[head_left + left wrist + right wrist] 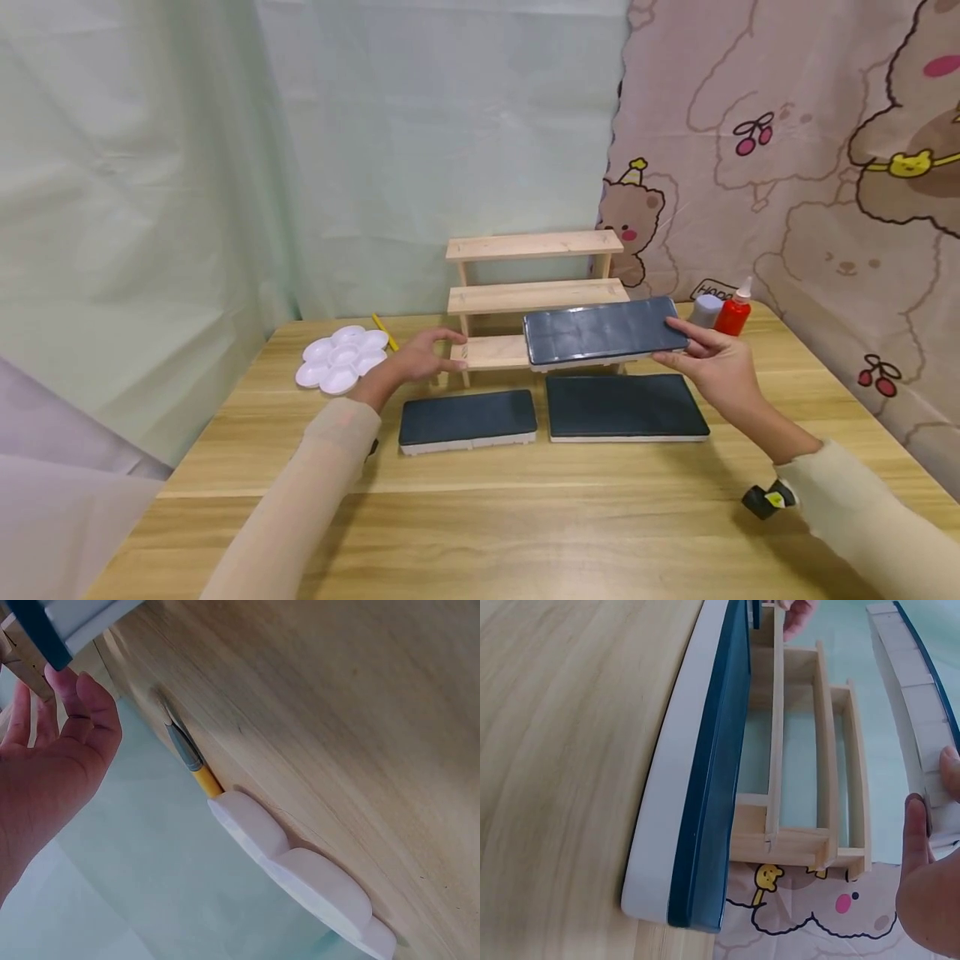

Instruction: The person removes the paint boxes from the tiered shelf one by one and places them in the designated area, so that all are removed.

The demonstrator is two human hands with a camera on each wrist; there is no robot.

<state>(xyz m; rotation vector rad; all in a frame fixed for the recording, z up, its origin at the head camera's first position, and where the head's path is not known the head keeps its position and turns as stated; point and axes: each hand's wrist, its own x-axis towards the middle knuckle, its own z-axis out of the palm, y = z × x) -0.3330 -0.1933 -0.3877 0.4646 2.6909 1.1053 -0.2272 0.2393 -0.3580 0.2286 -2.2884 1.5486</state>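
A three-tier wooden display stand [538, 297] stands at the back of the table. At the left end of its lowest tier, my left hand [422, 357] grips the board between thumb and fingers. My right hand [716, 358] pinches the right end of a long paint box [603, 332] with a dark blue lid and white base. It is raised in front of the lowest tier, slightly tilted; its segmented white underside [915, 694] shows in the right wrist view. Two similar dark-lidded boxes lie in front, a smaller one [468, 417] left and a wider one [626, 407] right.
A white flower-shaped palette [343, 357] lies at the left, with a yellow-handled paintbrush [196, 759] beside it. A red squeeze bottle [732, 315] and a grey-capped jar [705, 311] stand at the back right. Curtains hang behind the table.
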